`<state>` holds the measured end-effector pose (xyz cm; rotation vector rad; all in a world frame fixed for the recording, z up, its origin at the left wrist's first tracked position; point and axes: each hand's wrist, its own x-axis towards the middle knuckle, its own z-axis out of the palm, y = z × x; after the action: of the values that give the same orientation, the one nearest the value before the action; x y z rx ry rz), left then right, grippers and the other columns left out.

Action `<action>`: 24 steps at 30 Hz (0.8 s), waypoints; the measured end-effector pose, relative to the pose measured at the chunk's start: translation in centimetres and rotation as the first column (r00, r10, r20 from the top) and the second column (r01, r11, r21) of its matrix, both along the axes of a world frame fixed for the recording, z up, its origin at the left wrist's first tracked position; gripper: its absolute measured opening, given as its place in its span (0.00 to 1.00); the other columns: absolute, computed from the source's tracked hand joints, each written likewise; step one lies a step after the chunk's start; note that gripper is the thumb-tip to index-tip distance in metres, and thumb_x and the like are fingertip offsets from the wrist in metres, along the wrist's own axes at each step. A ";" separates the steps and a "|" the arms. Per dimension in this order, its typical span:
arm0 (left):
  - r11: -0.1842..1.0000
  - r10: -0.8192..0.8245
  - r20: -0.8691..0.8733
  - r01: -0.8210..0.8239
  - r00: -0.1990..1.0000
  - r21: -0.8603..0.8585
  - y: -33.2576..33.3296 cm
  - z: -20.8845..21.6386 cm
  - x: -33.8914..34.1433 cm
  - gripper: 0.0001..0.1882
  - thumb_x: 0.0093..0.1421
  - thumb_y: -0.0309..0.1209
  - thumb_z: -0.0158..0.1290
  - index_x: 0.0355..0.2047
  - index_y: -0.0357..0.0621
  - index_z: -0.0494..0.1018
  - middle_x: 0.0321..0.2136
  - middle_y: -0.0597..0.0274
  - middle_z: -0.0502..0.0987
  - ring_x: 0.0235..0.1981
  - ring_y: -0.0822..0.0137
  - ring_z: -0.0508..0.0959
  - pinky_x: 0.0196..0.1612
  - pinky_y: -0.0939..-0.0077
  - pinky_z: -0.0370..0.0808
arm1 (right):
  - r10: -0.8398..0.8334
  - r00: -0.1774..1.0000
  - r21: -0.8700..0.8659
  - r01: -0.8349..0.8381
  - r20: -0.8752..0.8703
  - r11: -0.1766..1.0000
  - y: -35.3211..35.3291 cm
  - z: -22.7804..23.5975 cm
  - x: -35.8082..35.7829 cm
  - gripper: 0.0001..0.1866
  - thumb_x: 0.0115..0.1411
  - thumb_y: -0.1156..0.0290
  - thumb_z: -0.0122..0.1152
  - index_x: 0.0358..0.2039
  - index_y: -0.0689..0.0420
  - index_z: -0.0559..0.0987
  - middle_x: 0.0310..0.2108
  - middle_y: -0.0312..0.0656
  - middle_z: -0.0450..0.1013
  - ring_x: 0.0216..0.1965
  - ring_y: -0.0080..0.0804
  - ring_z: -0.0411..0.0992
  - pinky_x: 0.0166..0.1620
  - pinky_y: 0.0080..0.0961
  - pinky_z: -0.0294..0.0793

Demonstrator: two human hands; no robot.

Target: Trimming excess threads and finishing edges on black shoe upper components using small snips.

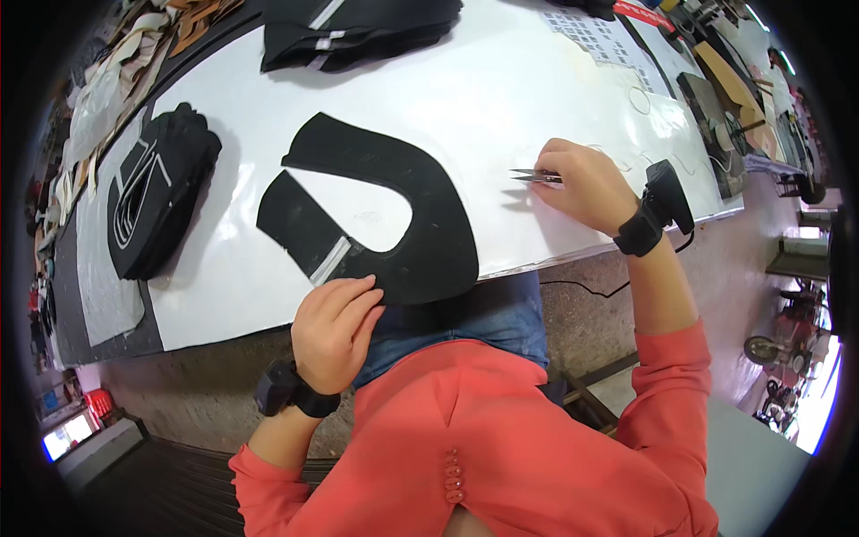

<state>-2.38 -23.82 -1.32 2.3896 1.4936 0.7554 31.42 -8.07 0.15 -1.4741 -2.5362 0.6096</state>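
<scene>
A black, U-shaped piece of flat material (452, 210) lies on the white tabletop in front of me, its curved end to the right. A short pale grey strip (330, 260) crosses its near arm. At the piece's near edge, my left hand (333, 327) has its fingertips on top and its thumb close against the edge, closed on it. To the right and apart from the piece, my right hand (586, 186) holds small silver thread snips (534, 175), their two pointed blades slightly apart and directed left.
A bundle of black pieces with pale strips (165, 192) rests at the left, and another black stack (358, 38) at the far side. Loose threads (640, 100) and a printed sheet (604, 49) lie on the right. A dark machine part (711, 125) stands at the table's right end.
</scene>
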 end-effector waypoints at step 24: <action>0.947 0.301 0.101 -0.310 0.948 0.081 1.3 -1.7 -1.9 0.11 0.52 0.27 0.64 0.38 0.43 0.80 0.47 0.58 0.80 0.50 0.52 0.76 0.54 0.58 0.70 | 0.042 0.794 -0.310 -0.285 -0.606 0.907 -2.2 1.7 -12.4 0.07 0.59 0.72 0.65 0.32 0.63 0.80 0.21 0.34 0.69 0.24 0.18 0.65 0.30 0.20 0.67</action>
<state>-4.31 -22.56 -2.99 2.1808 1.8551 1.0059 18.97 -10.25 1.88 -0.9208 -2.1182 1.4205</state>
